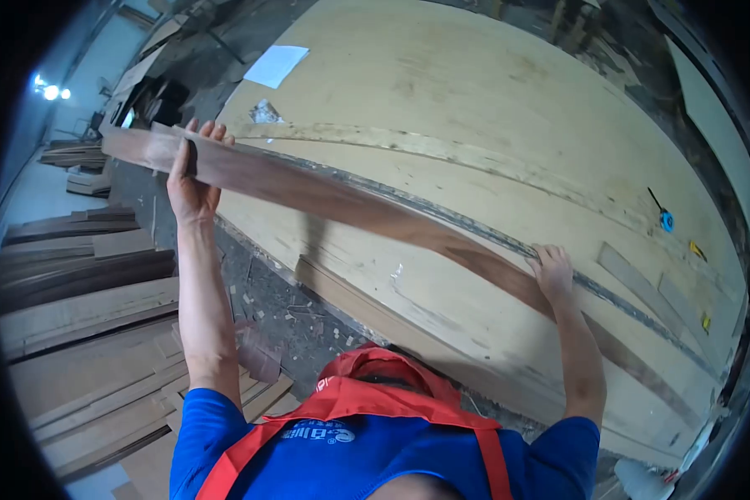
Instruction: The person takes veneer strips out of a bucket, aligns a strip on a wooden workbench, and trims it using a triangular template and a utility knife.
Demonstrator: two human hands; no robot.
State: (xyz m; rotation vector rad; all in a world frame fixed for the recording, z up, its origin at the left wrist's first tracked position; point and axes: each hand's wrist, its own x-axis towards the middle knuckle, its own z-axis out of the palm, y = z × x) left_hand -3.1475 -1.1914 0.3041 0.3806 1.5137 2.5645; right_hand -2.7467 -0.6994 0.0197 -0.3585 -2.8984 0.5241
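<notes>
A long reddish-brown wooden board (325,193) stretches diagonally across the view from upper left to lower right. My left hand (196,175) grips it near its raised left end, thumb on the near face and fingers curled behind the upper edge. Farther along, my right hand (552,271) is closed on the board, with its fingers over the far edge and its palm side hidden. Below the board lies a large pale plywood worktable (375,50), with a dark metal strip (475,227) running just behind the board.
A pale wooden batten (442,148) crosses the table. A sheet of paper (277,66), crumpled foil-like scrap (265,112), blue tape measure (667,221) and thin wood pieces (639,275) lie on it. Another board (350,292) lies along the near edge. Stacked planks (92,333) stand left.
</notes>
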